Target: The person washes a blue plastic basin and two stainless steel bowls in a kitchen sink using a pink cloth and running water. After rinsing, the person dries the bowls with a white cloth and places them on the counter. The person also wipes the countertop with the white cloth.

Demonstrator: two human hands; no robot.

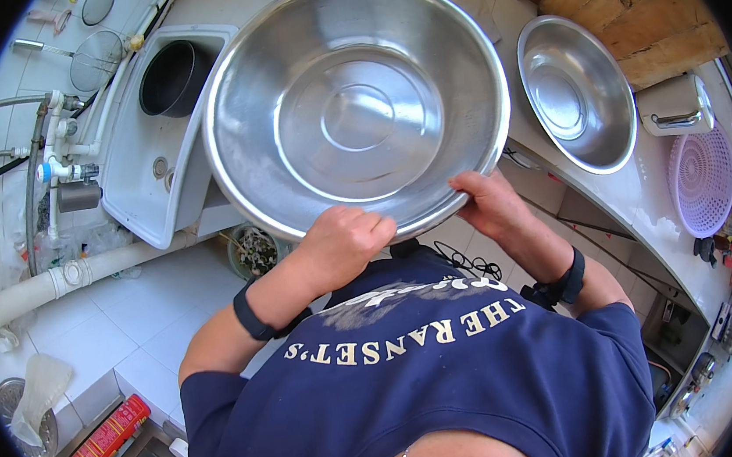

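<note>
A large, wide stainless steel basin [358, 77] is tilted up before me, its hollow inside facing the camera. Nothing lies in it. My left hand [350, 240] is curled over the near rim, its fingers closed and partly hiding the edge. To the right, my right hand [492, 203] pinches the same rim, thumb on the inner side and fingers underneath. A dark band circles each wrist. The basin covers part of the counter behind it.
Left of the basin, a white sink [139, 204] holds a black pot [173, 78]. A second steel basin [578, 96] sits on the right counter, beside a lidded white container [675, 106] and a purple plastic colander [702, 179]. Pipes [55, 153] run along the left wall.
</note>
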